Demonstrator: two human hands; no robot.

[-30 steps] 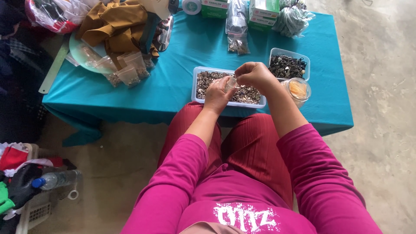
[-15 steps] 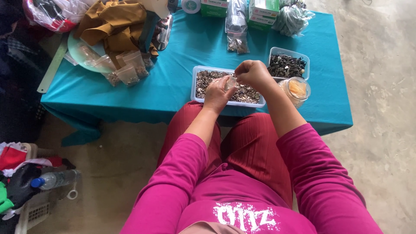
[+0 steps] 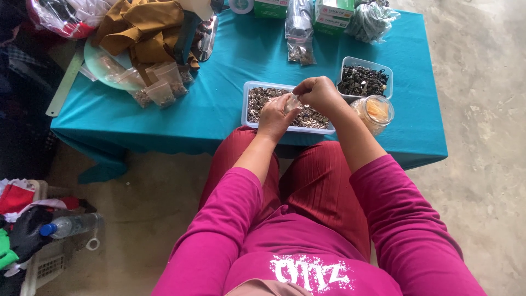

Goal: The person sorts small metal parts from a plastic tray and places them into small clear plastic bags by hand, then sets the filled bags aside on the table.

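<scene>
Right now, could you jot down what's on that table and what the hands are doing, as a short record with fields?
left hand: holds a small clear bag over the tray
right hand: pinches the bag's top
tray: small metal pieces, front centre
tub: dark pieces, right of tray
jar: orange contents
table: teal cloth

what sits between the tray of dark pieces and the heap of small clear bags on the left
In the head view, the tray of small metal pieces lies between the dark-piece tray and the clear bags, with bare teal cloth on its left; both hands work above it.
</scene>
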